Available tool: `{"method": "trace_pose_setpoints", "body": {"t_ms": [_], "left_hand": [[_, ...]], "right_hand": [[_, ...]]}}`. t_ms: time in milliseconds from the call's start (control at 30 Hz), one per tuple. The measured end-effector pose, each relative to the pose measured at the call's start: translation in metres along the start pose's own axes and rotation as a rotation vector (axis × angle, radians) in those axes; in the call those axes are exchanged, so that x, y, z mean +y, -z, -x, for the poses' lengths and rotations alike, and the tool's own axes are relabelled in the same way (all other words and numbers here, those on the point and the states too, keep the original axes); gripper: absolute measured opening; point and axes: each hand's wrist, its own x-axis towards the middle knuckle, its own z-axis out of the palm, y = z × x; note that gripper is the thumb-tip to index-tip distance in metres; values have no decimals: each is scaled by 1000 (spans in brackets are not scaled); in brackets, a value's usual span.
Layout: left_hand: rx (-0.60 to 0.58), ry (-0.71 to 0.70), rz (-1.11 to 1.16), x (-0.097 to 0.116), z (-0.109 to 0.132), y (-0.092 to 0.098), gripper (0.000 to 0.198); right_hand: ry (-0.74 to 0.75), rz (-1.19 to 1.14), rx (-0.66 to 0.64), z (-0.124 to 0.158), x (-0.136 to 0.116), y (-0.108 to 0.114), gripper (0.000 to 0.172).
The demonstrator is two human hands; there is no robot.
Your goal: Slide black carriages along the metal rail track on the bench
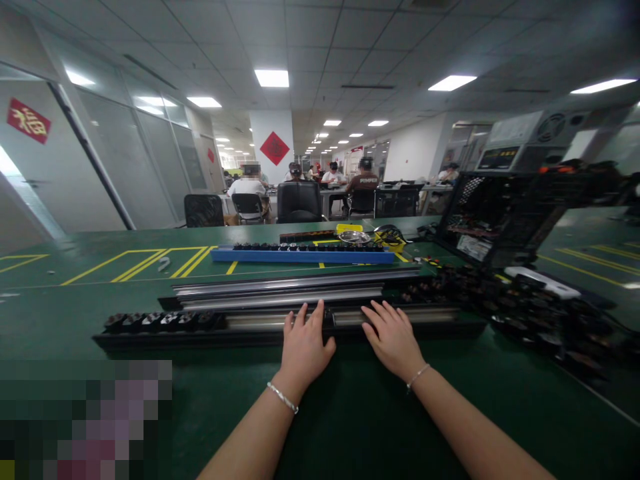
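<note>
A long black channel [270, 339] with a silver metal strip inside lies across the table in front of me. Several small black parts [160, 321] sit in a row at its left end. My left hand [306, 347] is over the middle of this channel with fingers spread, its fingertips on or just above the metal strip. To its right, my right hand [395, 337] lies over the same channel, fingers stretched out. Between the two hands stands a small black part [329, 319] in the channel. What lies under my palms is hidden.
Behind are more metal-lined channels [280, 293] and a blue rail [305, 256] holding black parts. Heaped black parts [545, 320] and an open computer case [500, 213] stand at right. Farther back are a metal dish [354, 237], chairs [299, 201] and seated people.
</note>
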Motion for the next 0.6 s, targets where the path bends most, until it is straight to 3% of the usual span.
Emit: {"method": "trace_pose_setpoints", "body": {"t_ms": [200, 400, 600], "left_hand": [[30, 16, 14, 1, -1, 1, 55], [29, -12, 0, -1, -1, 0, 53], [16, -44, 13, -1, 0, 1, 47]], "right_hand": [[9, -103, -21, -6, -34, 0, 46], [-92, -195, -59, -15, -64, 0, 48], [-114, -284, -61, -20, -82, 0, 46]]}}
